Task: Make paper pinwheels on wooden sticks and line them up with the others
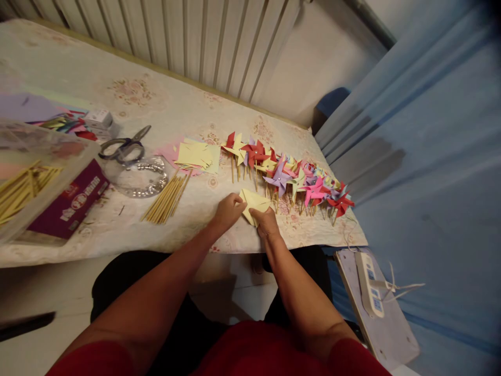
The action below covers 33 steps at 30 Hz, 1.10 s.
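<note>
Between my hands, above the front edge of the table, is a pale yellow paper (253,200) with cut lines in it. My left hand (229,211) is closed, its fingertips pinching the paper's left corner. From the right, my right hand (266,221) grips the same paper, thumb lying on top. Just beyond stand many paper pinwheels (278,178) on sticks, in red, purple, pink and yellow. A pile of cut yellow paper squares (194,155) lies behind my left hand. Thin wooden sticks (166,198) lie in a bundle to its left.
A round clear dish (145,177) of small shiny pieces sits near dark-handled scissors (127,149). At left is a clear plastic box (84,151) with sticks inside. A power strip (370,284) rests on a small stand at right, beside a blue curtain (430,156).
</note>
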Tool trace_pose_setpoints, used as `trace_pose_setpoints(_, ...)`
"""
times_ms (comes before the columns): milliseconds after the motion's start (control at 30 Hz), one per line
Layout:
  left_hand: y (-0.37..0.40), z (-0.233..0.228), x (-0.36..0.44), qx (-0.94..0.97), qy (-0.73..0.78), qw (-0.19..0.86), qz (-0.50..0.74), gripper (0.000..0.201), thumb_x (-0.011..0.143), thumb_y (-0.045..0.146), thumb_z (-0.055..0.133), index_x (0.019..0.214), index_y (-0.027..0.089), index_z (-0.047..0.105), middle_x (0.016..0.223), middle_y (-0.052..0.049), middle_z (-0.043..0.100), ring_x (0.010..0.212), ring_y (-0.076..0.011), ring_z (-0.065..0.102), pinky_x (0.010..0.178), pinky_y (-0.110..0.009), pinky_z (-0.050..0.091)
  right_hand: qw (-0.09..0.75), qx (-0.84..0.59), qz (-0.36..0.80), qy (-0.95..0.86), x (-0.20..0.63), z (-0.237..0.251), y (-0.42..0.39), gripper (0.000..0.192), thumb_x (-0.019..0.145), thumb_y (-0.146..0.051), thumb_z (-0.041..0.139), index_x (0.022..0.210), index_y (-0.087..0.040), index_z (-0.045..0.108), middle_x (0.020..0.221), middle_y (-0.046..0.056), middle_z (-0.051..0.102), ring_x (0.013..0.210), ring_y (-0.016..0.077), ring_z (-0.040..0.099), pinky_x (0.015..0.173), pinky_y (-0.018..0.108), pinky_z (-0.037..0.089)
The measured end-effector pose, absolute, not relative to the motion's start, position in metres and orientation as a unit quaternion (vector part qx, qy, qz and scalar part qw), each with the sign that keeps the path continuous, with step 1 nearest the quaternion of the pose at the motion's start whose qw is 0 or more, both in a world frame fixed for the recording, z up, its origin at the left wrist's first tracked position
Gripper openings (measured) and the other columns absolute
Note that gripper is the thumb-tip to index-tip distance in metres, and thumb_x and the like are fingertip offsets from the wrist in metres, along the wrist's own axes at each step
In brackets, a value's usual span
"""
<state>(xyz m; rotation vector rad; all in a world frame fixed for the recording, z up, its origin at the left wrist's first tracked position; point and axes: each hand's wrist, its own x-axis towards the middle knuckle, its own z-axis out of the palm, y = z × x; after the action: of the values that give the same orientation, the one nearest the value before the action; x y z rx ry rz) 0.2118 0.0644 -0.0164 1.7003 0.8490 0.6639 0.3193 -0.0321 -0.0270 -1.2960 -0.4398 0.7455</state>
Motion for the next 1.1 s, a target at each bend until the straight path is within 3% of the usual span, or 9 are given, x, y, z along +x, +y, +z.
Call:
trace_pose_setpoints(100, 0.063, -0.016, 0.211, 0.585, 0.378, 0.636, 0.332, 0.034, 0.081, 0.037, 0.063, 0.106, 0.016, 0.056, 0.096, -0.007, 0.067, 0.089, -0.0189, 0.064, 0.083, -0.033, 0.050, 0.739, -0.561, 0.329, -0.175, 0.318, -0.025, -0.030, 0.046, 0.057, -0.017, 0.076, 0.102, -0.016, 0.066, 0.090, 0.002, 0.077, 0.079, 0.0182, 0.070, 0.078, 0.032, 0.057)
trace_pose_setpoints(167, 0.062, -0.014, 0.210, 0.497, 0.377, 0.706, 0.335, 0.040, 0.084, 0.043, 0.062, 0.111, 0.015, 0.052, 0.097, -0.008, 0.066, 0.089, -0.0184, 0.065, 0.081, -0.034, 0.053, 0.757, -0.543, 0.325, -0.162, 0.318, -0.024, -0.029, 0.048, 0.056, -0.016, 0.076, 0.102, -0.017, 0.066, 0.091, 0.002, 0.077, 0.077, 0.0180, 0.070, 0.077, 0.032, 0.057)
trace_pose_setpoints(400, 0.056, -0.011, 0.207, 0.316, 0.282, 0.858, 0.292, 0.038, 0.076, 0.044, 0.075, 0.092, 0.015, 0.056, 0.094, -0.008, 0.068, 0.085, -0.0174, 0.068, 0.088, -0.036, 0.054, 0.789, -0.510, 0.307, -0.153, 0.315, -0.015, -0.021, 0.048, 0.056, -0.017, 0.076, 0.103, -0.018, 0.065, 0.093, 0.003, 0.076, 0.084, 0.0194, 0.071, 0.085, 0.034, 0.056)
trace_pose_setpoints(533, 0.052, -0.011, 0.207, 0.326, 0.259, 0.866, 0.276, 0.040, 0.063, 0.035, 0.082, 0.091, 0.014, 0.062, 0.093, -0.008, 0.069, 0.087, -0.0166, 0.067, 0.090, -0.034, 0.051, 0.796, -0.518, 0.286, -0.128, 0.312, -0.015, -0.014, 0.045, 0.057, -0.019, 0.074, 0.101, -0.018, 0.065, 0.092, 0.004, 0.076, 0.085, 0.0203, 0.071, 0.085, 0.035, 0.057)
trace_pose_setpoints(667, 0.048, -0.011, 0.209, 0.369, 0.266, 0.844, 0.284, 0.037, 0.056, 0.030, 0.081, 0.086, 0.014, 0.065, 0.085, -0.004, 0.068, 0.079, -0.0146, 0.064, 0.082, -0.030, 0.050, 0.801, -0.514, 0.281, -0.123, 0.305, -0.017, -0.006, 0.041, 0.058, -0.020, 0.073, 0.098, -0.017, 0.065, 0.090, 0.004, 0.075, 0.081, 0.0194, 0.070, 0.080, 0.034, 0.058)
trace_pose_setpoints(900, 0.046, -0.016, 0.214, 0.385, 0.290, 0.817, 0.318, 0.029, 0.057, 0.037, 0.076, 0.065, 0.016, 0.059, 0.059, 0.004, 0.054, 0.056, -0.0090, 0.050, 0.059, -0.024, 0.041, 0.795, -0.526, 0.283, -0.107, 0.288, -0.019, 0.007, 0.037, 0.057, -0.019, 0.074, 0.093, -0.015, 0.066, 0.081, 0.002, 0.074, 0.072, 0.0175, 0.068, 0.073, 0.030, 0.057)
trace_pose_setpoints(1100, 0.045, -0.019, 0.216, 0.349, 0.340, 0.791, 0.371, 0.030, 0.058, 0.038, 0.073, 0.070, 0.017, 0.055, 0.059, 0.006, 0.054, 0.053, -0.0091, 0.050, 0.054, -0.023, 0.039, 0.791, -0.534, 0.277, -0.112, 0.277, -0.019, 0.011, 0.040, 0.058, -0.018, 0.075, 0.097, -0.014, 0.066, 0.082, 0.003, 0.074, 0.071, 0.0169, 0.068, 0.073, 0.030, 0.057)
